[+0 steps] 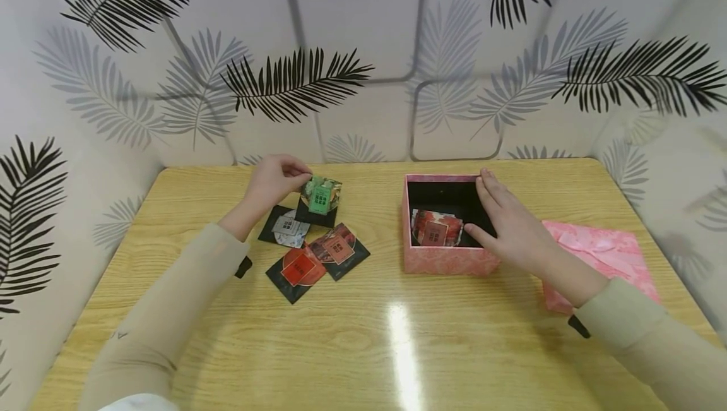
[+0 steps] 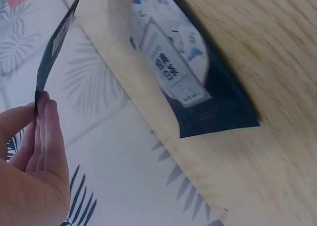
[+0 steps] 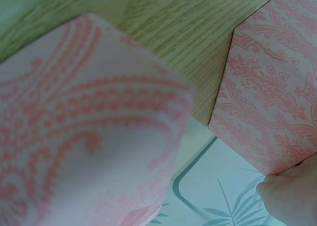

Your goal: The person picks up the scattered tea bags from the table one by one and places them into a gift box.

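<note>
My left hand pinches a flat sachet with a green label by its upper corner, between thumb and fingers. Seen edge-on in the left wrist view, that sachet stands up from the fingertips. Just below it on the table lies a dark sachet with a white-and-grey label. Two red-labelled sachets, one overlapping the other, lie nearer the front. My right hand rests over the right rim of a pink box, fingers straight, thumb over the inside. Red-labelled sachets lie in the box.
To the right of the box is its pink patterned lid, partly behind my right forearm; it looms blurred in the right wrist view. A wall or curtain with leaf prints borders the back of the wooden table.
</note>
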The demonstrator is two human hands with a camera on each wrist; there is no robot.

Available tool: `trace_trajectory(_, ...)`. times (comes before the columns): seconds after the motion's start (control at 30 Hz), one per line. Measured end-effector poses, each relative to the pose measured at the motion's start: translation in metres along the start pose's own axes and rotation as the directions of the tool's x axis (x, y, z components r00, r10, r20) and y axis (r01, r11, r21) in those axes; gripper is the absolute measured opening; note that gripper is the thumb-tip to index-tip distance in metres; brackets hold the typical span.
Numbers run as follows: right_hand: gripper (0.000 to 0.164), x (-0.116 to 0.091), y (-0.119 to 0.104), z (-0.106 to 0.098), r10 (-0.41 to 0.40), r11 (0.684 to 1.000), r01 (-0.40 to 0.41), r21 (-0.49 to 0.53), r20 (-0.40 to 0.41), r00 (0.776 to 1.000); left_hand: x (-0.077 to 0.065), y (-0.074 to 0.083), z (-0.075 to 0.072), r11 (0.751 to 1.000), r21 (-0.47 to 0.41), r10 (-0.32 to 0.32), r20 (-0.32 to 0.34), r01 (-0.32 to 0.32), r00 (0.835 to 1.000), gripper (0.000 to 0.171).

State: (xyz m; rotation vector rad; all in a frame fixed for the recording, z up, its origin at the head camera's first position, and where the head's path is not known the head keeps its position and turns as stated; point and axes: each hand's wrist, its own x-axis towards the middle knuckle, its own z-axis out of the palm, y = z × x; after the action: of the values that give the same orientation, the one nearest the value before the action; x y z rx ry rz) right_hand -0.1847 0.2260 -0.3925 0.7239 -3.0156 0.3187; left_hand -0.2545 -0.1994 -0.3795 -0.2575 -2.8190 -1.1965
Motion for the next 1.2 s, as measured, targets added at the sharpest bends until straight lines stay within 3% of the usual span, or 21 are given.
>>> trace_trajectory(0.3, 0.085, 0.001, 0.001, 0.001, -0.006, 1.000, 0.006, -0.001, -0.008, 1.000, -0.002, 0.026, 0.002, 0.986, -0.167, -0.028, -0.064, 0.017, 0.998, 0.014)
trace_trajectory(0.6, 0.085, 0.000, 0.001, 0.000, -0.013, 1.000, 0.013, -0.001, -0.016, 1.000, 0.001, 0.053, 0.017, 0.925, -0.371, -0.116, -0.070, 0.082, 0.991, 0.015)
trace_trajectory(1.07, 0.084, 0.000, -0.001, 0.000, -0.005, 1.000, 0.005, 0.009, -0.013, 1.000, 0.014, 0.096, 0.048, 0.850, -0.526, -0.065, -0.029, 0.040, 0.997, 0.016)
trace_trajectory(1.2, 0.084, 0.001, 0.000, 0.000, -0.004, 1.000, 0.005, 0.008, -0.012, 1.000, 0.019, 0.105, 0.059, 0.842, -0.539, -0.048, -0.026, 0.026, 0.999, 0.014)
